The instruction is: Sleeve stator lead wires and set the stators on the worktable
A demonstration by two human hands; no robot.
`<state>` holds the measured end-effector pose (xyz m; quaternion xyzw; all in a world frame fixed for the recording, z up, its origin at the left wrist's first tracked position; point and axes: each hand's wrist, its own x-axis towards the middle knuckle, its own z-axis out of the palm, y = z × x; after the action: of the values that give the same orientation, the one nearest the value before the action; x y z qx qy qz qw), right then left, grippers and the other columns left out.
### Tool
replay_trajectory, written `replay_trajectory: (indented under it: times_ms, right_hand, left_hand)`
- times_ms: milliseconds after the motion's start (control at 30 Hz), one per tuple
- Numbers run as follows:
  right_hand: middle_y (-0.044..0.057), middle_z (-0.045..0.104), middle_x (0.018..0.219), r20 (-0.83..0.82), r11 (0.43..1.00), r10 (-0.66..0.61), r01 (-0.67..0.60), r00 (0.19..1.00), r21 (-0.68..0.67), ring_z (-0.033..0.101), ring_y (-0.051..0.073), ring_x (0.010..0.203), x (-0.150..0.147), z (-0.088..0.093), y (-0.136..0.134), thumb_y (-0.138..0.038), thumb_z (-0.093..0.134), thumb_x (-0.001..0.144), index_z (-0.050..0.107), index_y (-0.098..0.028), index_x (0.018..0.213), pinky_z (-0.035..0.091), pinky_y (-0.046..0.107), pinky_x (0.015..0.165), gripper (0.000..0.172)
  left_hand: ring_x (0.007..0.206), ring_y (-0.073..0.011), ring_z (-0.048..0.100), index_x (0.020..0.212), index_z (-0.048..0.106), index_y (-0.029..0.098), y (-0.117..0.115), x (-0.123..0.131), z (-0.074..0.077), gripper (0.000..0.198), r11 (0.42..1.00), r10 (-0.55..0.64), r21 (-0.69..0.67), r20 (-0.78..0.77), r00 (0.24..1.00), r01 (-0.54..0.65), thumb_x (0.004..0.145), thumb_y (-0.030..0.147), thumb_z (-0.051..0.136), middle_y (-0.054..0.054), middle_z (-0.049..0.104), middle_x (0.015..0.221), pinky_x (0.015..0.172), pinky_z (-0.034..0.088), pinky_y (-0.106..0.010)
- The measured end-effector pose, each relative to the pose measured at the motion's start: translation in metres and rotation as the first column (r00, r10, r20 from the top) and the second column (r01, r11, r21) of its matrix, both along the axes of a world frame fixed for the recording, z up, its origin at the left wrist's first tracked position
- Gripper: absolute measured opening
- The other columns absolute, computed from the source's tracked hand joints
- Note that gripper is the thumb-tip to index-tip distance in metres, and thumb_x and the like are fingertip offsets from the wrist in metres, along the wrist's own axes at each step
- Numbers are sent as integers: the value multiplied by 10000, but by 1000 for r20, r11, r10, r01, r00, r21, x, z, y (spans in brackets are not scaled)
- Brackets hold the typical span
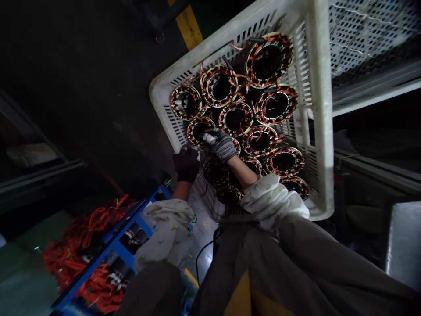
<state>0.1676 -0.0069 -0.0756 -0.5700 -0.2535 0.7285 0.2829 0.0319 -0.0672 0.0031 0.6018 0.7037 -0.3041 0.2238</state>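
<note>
Crate: a white slotted plastic crate (317, 109) is sitting on the dark floor, holding wound stator rings in close rows, all lying flat with their bores facing up.
Stator rings: copper windings and thin orange-red leads are showing around each dark bore; one ring (268, 59) is lying toward the crate's far corner, others are filling the middle and the right wall.
Right hand: the right hand (222, 144), in a grey knit glove, is reaching inside the crate near its left wall; its fingers are curling closed around a small pale piece (208, 138), too small to identify, just over the stator ring (198, 129) at that edge.
Left hand: the left hand (186, 164), in a dark glove, is resting at the crate's near left rim, fingers bent down over the wall; whether it is gripping the rim or only touching it cannot be told.
Sleeves: both forearms are wearing pale patterned sleeve covers (274, 197), bunching at the elbows.
Blue rack: a blue metal rack (113, 248) is standing off the crate's near left corner, well apart from the hands.
Orange wire: bundles of orange wire (70, 256) are piling along the rack's left side.
Second crate: another white mesh crate (368, 33) is touching the first crate's right wall.
</note>
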Motion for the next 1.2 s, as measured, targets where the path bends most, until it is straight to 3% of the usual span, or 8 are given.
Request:
replay_trajectory:
  times_ms: [133,233,367,533,800,933,1100,1200]
  right_hand:
    - [33,805,973,-38,995,-79,81,996,51,734,189,817,32,21,0,-594,833,880,733,-238,1112,670,357,828,436]
    - [27,739,843,120,980,-193,187,974,65,659,188,678,78,36,-15,-669,704,954,685,-248,1035,624,354,660,429]
    - [62,766,891,272,985,-165,147,948,87,720,237,859,111,38,-55,-680,741,904,662,-260,907,653,391,846,428]
    - [22,806,894,264,999,-10,20,965,-35,736,234,847,99,19,-81,-608,823,861,781,-243,1055,636,429,918,416]
    - [27,861,1011,315,986,123,-151,941,68,795,285,988,100,12,-77,-579,892,925,857,-289,1160,642,478,1048,375]
    - [49,868,1039,402,967,215,-251,890,40,800,309,1006,100,14,-76,-560,861,963,873,-282,1189,636,493,1038,358]
    - [45,858,1004,370,977,201,-214,907,-5,799,306,975,95,18,-71,-589,898,922,866,-281,1153,639,491,1020,386]
    - [41,848,985,220,993,89,-104,971,59,788,273,920,103,30,-67,-649,906,876,839,-262,1110,657,449,945,457]
  left_hand:
    - [1305,-401,672,1177,786,156,-3,-5,-7,343,1000,-3,23,-7,1000,4,1095,242,465,-222,790,1174,1009,458,-482]
    - [1303,-403,678,1223,783,152,-3,-6,-9,378,1000,-27,13,-21,999,27,1106,250,437,-226,792,1194,1029,469,-504]
    - [1295,-416,683,1259,775,149,2,-5,-7,434,1000,-11,21,-68,998,13,1134,323,398,-240,784,1233,1046,482,-518]
    - [1290,-424,690,1279,766,142,8,-1,-4,447,998,27,57,-108,994,-21,1137,399,429,-244,773,1289,1081,494,-534]
    - [1300,-421,677,1275,747,141,16,4,4,337,1000,12,11,-152,988,-10,1049,292,548,-223,776,1276,1106,497,-548]
    - [1284,-412,675,1271,740,140,15,3,1,344,1000,14,25,-173,985,-10,1073,307,513,-217,765,1260,1106,486,-538]
    - [1301,-397,653,1274,731,104,12,-1,0,365,1000,18,26,-143,990,-14,1132,339,490,-231,757,1283,1113,457,-529]
    - [1261,-363,634,1263,711,54,10,-5,1,397,999,17,33,-99,995,-14,1175,359,473,-245,759,1273,1098,431,-533]
